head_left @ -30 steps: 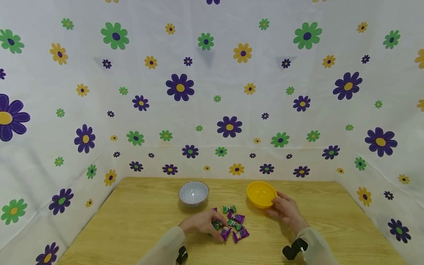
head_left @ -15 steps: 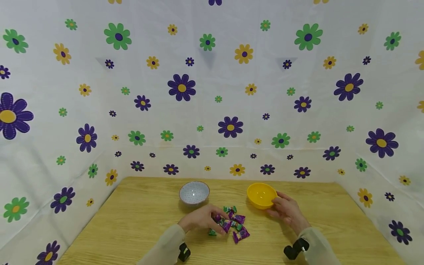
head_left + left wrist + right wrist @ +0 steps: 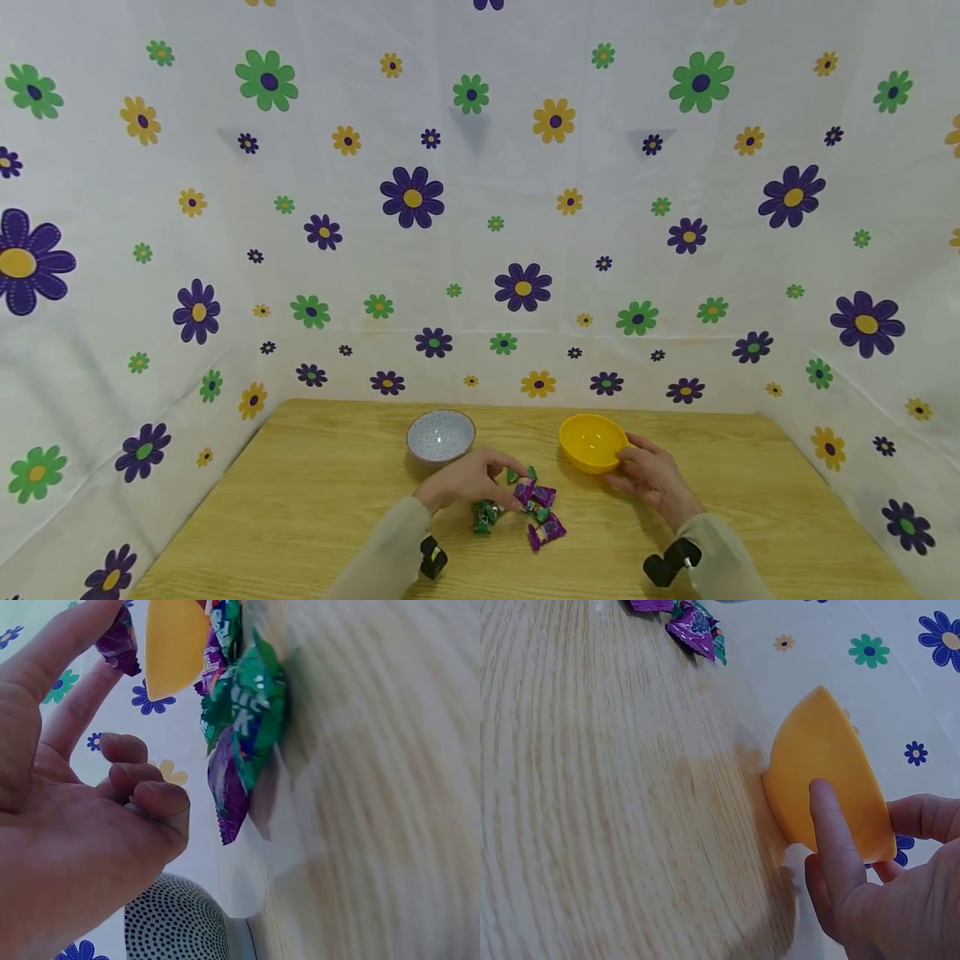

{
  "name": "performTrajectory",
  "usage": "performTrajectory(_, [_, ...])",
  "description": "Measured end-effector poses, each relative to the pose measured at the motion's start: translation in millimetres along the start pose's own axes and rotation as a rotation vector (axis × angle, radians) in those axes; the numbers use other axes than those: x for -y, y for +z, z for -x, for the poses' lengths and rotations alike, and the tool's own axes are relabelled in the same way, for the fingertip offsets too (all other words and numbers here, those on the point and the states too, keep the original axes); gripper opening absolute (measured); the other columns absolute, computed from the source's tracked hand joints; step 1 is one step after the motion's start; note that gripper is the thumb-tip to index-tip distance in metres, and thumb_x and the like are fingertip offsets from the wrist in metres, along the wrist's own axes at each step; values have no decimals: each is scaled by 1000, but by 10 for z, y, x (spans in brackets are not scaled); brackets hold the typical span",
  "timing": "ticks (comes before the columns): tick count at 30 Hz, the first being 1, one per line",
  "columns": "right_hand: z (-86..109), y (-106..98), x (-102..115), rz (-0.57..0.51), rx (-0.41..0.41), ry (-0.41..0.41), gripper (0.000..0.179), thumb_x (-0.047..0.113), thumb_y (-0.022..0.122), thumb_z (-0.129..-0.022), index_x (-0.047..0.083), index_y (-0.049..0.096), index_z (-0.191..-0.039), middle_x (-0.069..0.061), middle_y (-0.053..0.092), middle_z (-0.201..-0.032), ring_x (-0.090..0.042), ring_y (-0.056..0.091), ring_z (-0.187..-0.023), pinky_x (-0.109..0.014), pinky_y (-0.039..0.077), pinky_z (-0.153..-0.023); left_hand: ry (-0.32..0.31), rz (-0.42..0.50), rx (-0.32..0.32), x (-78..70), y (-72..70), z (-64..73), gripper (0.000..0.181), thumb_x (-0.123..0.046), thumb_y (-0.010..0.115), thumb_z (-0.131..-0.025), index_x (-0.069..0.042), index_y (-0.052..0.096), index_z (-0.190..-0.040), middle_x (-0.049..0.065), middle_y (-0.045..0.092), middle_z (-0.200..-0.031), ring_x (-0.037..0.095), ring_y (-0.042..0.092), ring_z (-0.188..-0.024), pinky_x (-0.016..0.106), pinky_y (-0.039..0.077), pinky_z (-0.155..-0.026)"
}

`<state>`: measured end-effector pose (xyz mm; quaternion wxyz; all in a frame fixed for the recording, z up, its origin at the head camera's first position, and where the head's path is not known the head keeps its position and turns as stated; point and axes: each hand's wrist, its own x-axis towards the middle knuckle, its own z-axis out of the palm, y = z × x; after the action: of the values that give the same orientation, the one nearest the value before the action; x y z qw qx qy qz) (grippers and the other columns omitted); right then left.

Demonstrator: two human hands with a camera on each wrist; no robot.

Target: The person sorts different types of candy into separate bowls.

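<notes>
My left hand (image 3: 468, 479) pinches a purple wrapped candy (image 3: 120, 643) at its fingertips, raised off the table; the other fingers are curled in. Below and beside it lie green candies (image 3: 484, 517) and purple candies (image 3: 547, 531) in a loose group. My right hand (image 3: 660, 483) holds the yellow bowl (image 3: 592, 442) by its right side. In the right wrist view one digit presses the outer wall of the bowl, while other fingers are at its rim. The yellow bowl stands on the table, and its visible inside has nothing in it.
A pale patterned bowl (image 3: 440, 437) with a reddish rim stands at the back, just beyond the left hand. The wooden table (image 3: 300, 500) ends against a white flowered cloth (image 3: 480, 167), which rises at the back and both sides.
My left hand has picked up a purple candy from the group and carried it up and rightward, toward the yellow bowl. The right hand and both bowls have stayed in place.
</notes>
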<state>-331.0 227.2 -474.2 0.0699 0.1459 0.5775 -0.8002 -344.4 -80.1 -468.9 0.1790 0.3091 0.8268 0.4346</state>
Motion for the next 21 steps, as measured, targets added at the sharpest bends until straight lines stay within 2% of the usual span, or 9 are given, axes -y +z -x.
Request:
performTrajectory(3, [-11,-8,0,-4,3,0,63,0,52,-85,4,25,-142,-27,30,-137,-33,54,-103,-43,48,-79,4,-7,-21,-37,0,-42,37,-32,77,-69,-33,66,-105,13,50,-86,18,39,-74,28,32,-56])
performTrajectory(7, [-20,-16,-6,-7,7,-2,62,0,52,-86,4,25,-142,-28,31,-137,-33,53,-104,-44,48,-79,-7,7,-59,-82,19,-116,37,-34,78,-69,-34,65,-103,16,51,-95,20,41,-79,29,36,-57])
performTrajectory(11, [-21,-19,-10,-6,6,-7,62,0,52,-86,4,24,-142,-27,31,-137,-34,53,-105,-44,48,-79,-30,15,-122,-121,47,-213,37,-39,77,-68,-36,65,-104,13,53,-97,20,43,-81,30,37,-57])
performTrajectory(17, [-15,-8,-6,8,11,-7,64,0,52,-85,4,23,-142,-28,30,-137,-34,52,-106,-44,47,-81,-55,-25,-241,-202,110,-358,42,-44,75,-68,-35,64,-107,6,56,-99,18,44,-83,30,39,-59])
performTrajectory(21, [-3,4,4,11,3,-1,64,0,52,-85,4,23,-142,-28,29,-138,-35,50,-108,-44,47,-81,-63,32,-286,-265,179,-473,41,-40,76,-69,-30,65,-107,4,57,-105,19,44,-86,31,41,-62])
